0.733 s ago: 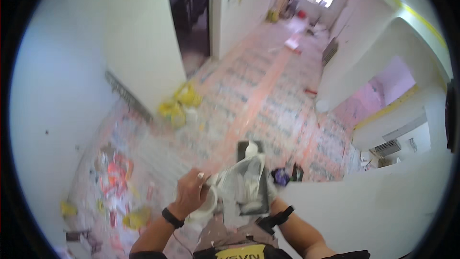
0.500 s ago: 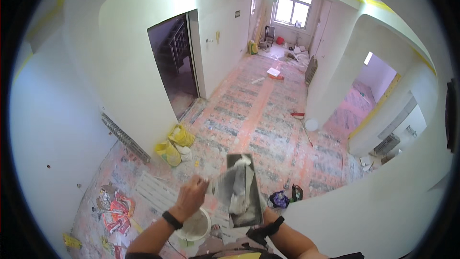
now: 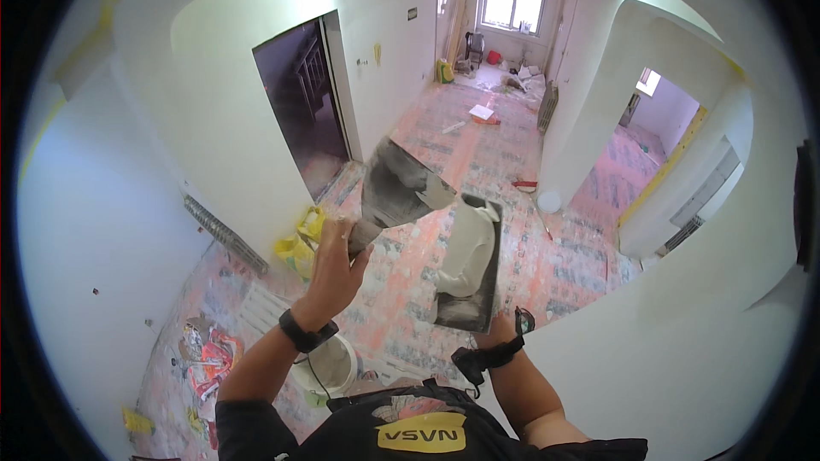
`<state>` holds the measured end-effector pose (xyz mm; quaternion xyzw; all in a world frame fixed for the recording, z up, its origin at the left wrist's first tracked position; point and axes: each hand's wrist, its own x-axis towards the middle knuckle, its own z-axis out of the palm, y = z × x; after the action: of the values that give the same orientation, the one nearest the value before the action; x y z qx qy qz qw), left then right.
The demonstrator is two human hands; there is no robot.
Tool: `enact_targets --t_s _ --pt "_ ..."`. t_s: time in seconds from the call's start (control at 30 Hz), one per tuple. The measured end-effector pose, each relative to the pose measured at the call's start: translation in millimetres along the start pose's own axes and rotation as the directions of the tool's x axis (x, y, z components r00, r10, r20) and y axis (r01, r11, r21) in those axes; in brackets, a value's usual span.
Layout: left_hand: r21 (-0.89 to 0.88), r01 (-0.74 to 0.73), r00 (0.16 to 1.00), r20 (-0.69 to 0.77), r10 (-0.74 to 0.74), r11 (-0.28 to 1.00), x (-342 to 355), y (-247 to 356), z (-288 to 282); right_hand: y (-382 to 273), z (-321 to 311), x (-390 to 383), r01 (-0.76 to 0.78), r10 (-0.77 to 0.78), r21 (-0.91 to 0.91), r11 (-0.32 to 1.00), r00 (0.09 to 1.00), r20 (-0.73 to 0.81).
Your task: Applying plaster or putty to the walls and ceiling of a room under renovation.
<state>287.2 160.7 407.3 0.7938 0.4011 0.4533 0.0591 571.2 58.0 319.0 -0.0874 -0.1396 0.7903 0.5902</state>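
Nearest are the person's black shirt (image 3: 342, 431) and, low to the left, a bucket (image 3: 349, 378) with pale stuff inside. The right hand (image 3: 498, 329), just beyond a black wrist strap (image 3: 489, 364), is at the near end of a long dark tray (image 3: 465, 313) and bears it up in the air; the tray hides most of its fingers, so exactly how they grip cannot be told. The left hand (image 3: 336, 277) is clasped around the handle (image 3: 365, 237) of a broad scraper (image 3: 397, 183), its blade raised and slanting away, with one corner near the tray's far end; whether they touch cannot be told.

As far as the work shows, the tray is well loaded: a thick mound of putty (image 3: 471, 248) fills its far and middle part and remains unspread, while the near end bears only a thin smear. The blade carries a little putty toward its right edge. The wall (image 3: 632, 358) at right looks pale and mostly smooth, though how much of that coat is fresh cannot be judged.

Farther off, yellow bags (image 3: 295, 252) slump against the left wall, beside a dark doorway (image 3: 307, 111). At the far end a bright window (image 3: 514, 4) stands above scattered clutter.
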Motion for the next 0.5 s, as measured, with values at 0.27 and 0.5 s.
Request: enact_targets --t_s 0.27,0.5 --pt "0.122 0.095 0.983 0.143 -0.112 0.988 -14.1 23.8 21.0 13.9 50.7 80.5 0.125 -0.107 -0.058 0.99 0.962 0.253" --pt "0.312 0.229 0.938 0.18 -0.295 0.922 -40.9 -34.3 14.3 -61.3 68.2 76.9 0.254 -0.227 -0.071 0.965 0.937 0.267"
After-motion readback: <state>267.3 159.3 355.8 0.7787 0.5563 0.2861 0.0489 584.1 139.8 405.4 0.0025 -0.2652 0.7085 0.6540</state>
